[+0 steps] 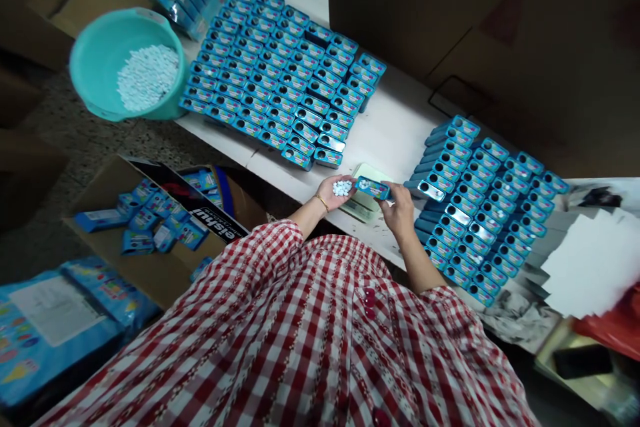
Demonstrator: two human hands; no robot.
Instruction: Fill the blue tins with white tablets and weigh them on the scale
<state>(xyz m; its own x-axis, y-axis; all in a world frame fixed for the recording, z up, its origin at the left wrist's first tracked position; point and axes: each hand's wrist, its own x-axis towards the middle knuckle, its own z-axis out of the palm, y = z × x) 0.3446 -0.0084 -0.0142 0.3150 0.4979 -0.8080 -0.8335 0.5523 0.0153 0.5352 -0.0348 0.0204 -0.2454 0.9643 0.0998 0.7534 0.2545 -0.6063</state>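
My left hand is palm up and cupped around a small heap of white tablets. Just to its right, my right hand grips a small blue box by its right end between thumb and fingers. A round hole in the box's printed top face shows white tablets at its left end, close to my left fingertips. Beneath the box, partly covered by it and by my hands, is a pale green flat device, perhaps a scale.
Rows of blue boxes stand on the white table, one block to the left and another to the right. A turquoise tub contains more tablets. An open carton below holds jumbled boxes. White sheets lie far right.
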